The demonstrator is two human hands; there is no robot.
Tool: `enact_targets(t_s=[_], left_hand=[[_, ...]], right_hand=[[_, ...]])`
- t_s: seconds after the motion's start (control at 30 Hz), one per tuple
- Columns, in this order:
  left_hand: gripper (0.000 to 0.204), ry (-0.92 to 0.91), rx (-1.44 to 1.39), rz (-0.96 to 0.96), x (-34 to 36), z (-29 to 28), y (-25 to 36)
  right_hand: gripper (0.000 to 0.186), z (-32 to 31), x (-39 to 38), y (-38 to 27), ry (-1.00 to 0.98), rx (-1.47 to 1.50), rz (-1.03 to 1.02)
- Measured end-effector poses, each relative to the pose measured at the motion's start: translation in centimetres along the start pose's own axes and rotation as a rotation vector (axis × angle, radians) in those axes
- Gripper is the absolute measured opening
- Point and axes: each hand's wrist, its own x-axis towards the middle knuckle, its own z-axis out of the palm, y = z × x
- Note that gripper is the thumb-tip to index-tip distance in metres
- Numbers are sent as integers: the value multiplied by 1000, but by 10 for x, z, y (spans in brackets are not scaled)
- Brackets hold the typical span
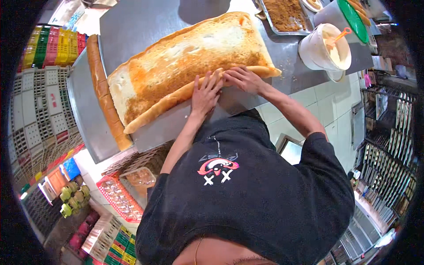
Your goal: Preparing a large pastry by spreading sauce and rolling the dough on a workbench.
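Note:
A large flat sheet of sponge cake [185, 55] lies on the metal table, with pale spread and brown crumbs over its top. Its near long edge is turned up into a thin golden roll. On the middle of that edge rests my left hand [206, 95], fingers reaching over the roll and gripping it. Close to its right, my right hand [244, 80] has its fingers curled over the same edge. Both thumbs are mostly hidden. Left of the sheet, a long finished cake roll [105, 90] lies along the table's edge.
At the far right stand a tray of brown crumbs [286, 17], a white tub of cream [324, 46] with an orange-handled utensil, and a green-lidded tub [353, 20]. Stacked crates [48, 104] fill the left side. A red crate [118, 198] sits below the steel table [84, 117]. Racks [391, 154] stand right.

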Motion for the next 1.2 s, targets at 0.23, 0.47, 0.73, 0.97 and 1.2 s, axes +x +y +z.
enact_targets(t_s=[0.23,0.47,0.73,0.97,1.2], left_hand=[[63,7,-110,-69,8,-1,4],[65,-37,184,-116,-18,-3,-19],[55,-130,335,-555,-191,-30,-125],[56,-64,430,-621,-240,-54,-169],[64,85,437,-279,-255,-28,-181]], right_hand=[[54,-15,-27,57,-186,-12,-416],[60,-22,-22,71,-330,64,-412],[57,-31,-24,70,-349,-168,-369],[56,-21,-38,52,-273,-119,-154],[52,-9,-31,-15,-114,-234,174]])
